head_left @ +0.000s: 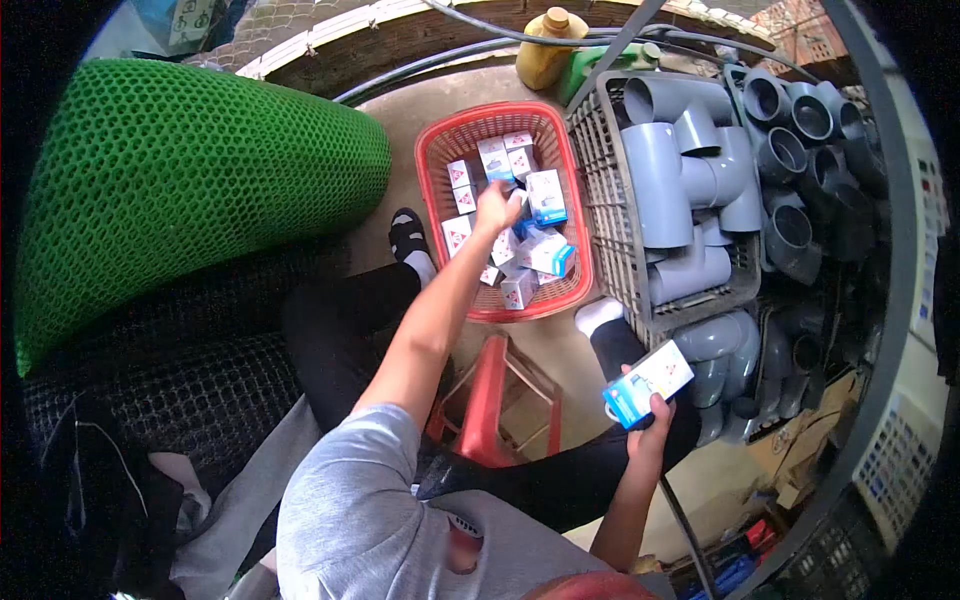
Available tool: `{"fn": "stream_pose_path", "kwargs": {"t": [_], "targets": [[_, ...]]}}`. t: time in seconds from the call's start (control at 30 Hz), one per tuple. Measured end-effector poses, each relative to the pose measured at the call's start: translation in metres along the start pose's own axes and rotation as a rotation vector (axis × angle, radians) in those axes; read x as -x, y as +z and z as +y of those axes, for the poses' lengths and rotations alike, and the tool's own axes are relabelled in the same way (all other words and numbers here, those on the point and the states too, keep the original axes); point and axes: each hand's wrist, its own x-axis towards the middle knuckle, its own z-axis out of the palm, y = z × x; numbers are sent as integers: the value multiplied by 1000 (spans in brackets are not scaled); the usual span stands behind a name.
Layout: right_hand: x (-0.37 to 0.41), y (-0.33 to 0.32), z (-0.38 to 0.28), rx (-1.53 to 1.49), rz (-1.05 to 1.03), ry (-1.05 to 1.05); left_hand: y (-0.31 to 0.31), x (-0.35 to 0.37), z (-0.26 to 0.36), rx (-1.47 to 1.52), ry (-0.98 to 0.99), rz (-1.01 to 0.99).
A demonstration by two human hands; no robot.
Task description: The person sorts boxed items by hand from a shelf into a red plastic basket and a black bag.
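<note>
A red plastic basket (424,170) stands on the floor between the person's feet, holding several small white and blue boxes, some upright and some tilted. My left hand (495,208) reaches into its middle, fingers bent together among the boxes; what they grip, if anything, is hidden. Just right of those fingers a white and blue box (546,195) leans near the basket's right side. Outside the basket, at the lower right, my right hand (652,425) is closed round the lower edge of another white and blue box (650,383), above the right leg.
A red stool (484,405) is below the basket. Black crates (612,190) of grey pipe fittings (657,185) stand at the right. A green mesh roll (210,165) lies at the left. A yellow jug (548,50) and a green container (600,68) stand behind.
</note>
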Motion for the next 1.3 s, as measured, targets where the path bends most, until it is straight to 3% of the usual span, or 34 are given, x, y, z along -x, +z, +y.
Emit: {"fn": "stream_pose_path", "kwargs": {"t": [0.03, 0.17, 0.23, 0.3, 0.43, 0.5, 0.83, 0.97, 1.03, 1.2, 1.3], "targets": [[-2, -3, 2, -9, -13, 5, 3, -30, 2, 172, -57, -13], [-4, 4, -3, -11, 14, 41, 49, -111, -18, 294, -174, 54], [-8, 7, -4, -33, 46, 68, 39, -110, 11, 18, 13, 60], [-11, 8, -3, -25, 59, 79, 23, -95, 53, -110, -75, 40], [-13, 4, 1, 18, 67, 127, 35, -102, 56, -200, -102, 18], [-14, -2, 7, 45, 129, 154, 38, -103, 51, -215, -39, 55], [-15, 15, 5, 18, 62, 133, 35, -82, 30, -126, 299, 3], [-17, 15, 6, -23, 58, 124, 61, -105, -9, 63, 476, 132], [-17, 13, 5, -41, 41, 133, 54, -94, 4, 354, -7, 40], [-16, 13, 3, 3, 31, 144, 56, -96, 27, 270, 36, 94], [-17, 15, 5, -6, 46, 125, 50, -103, 26, 302, -68, 108]]}}
